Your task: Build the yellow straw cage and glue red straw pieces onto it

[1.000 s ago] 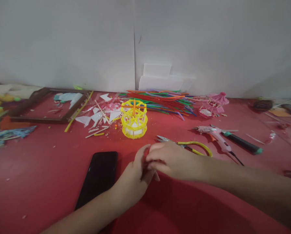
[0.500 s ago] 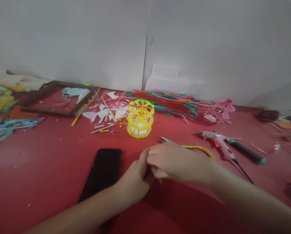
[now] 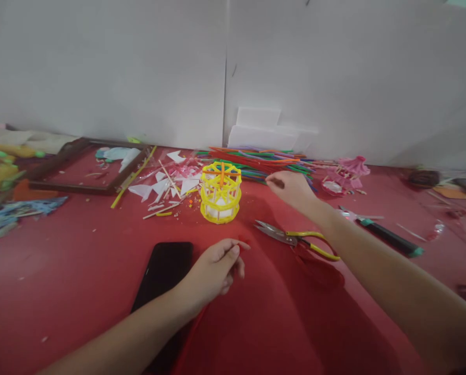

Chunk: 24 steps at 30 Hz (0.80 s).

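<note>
Near the middle of the red table, my left hand (image 3: 217, 268) is closed, thumb against forefinger, with a small red piece (image 3: 244, 240) showing at its fingertips. My right hand (image 3: 291, 190) is raised over the table by the coloured pipe cleaners (image 3: 252, 161), its fingers curled together; whatever they hold is too small to make out. A yellow round cage-like frame (image 3: 221, 192) with pale sticks and an orange crosspiece stands upright between and beyond the hands. Scissors (image 3: 295, 240) with yellow handles lie below my right forearm.
A black phone (image 3: 164, 271) lies beside my left forearm. Paper scraps (image 3: 158, 185) and a brown frame (image 3: 76, 187) are at the left. At the right are a pink craft piece (image 3: 348, 177) and a black-and-green tool (image 3: 391, 237), with a glue gun mostly hidden by my forearm.
My hands have parted. The right one has moved up and away towards the pipe cleaners, uncovering the scissors, while the left stays near the phone. The view has shifted slightly.
</note>
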{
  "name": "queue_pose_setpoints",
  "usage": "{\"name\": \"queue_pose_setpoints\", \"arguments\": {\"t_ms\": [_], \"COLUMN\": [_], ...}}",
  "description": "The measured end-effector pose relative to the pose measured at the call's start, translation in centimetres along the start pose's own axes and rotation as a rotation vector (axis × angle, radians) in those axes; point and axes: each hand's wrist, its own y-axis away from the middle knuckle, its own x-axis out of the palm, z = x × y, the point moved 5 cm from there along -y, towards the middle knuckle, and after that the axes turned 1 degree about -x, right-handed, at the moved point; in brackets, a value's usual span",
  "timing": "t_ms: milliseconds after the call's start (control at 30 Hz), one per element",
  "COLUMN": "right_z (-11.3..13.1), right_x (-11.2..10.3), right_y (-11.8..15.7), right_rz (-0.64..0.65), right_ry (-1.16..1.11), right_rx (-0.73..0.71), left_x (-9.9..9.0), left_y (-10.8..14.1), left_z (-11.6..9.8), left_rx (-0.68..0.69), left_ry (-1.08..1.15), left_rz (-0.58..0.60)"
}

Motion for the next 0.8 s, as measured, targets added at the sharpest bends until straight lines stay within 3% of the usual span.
{"name": "queue_pose_setpoints", "arguments": {"t_ms": [100,233,367,600,800], "right_z": [-2.9,-4.1,-3.6,-2.5,0.6], "right_x": [1.2,3.4,4.1,2.8,1.9], "right_y": [-2.4,-4.2,-4.8,-4.1,-0.7], "right_rz": [-0.020,-0.040,-0.062,-0.120,-0.088], "right_ry": [0.036,0.068,0.067,-0.022,-0.241], "right_rx": [0.128,0.258,0.307,0.225,0.143], "left_x": [0.0,-0.1,-0.5,-1.3,-0.8], "left_y": [0.0,0.3,0.5,0.5,0.1], "left_z": [-0.1,-0.5,-1.0,-1.2,-1.0], "left_rx": [-0.020,-0.057,-0.020,0.015,0.082], "left_ry": [0.047,0.138,0.250,0.329,0.282], "left_rz": [-0.007,-0.044,-0.099,-0.215,-0.134]}}
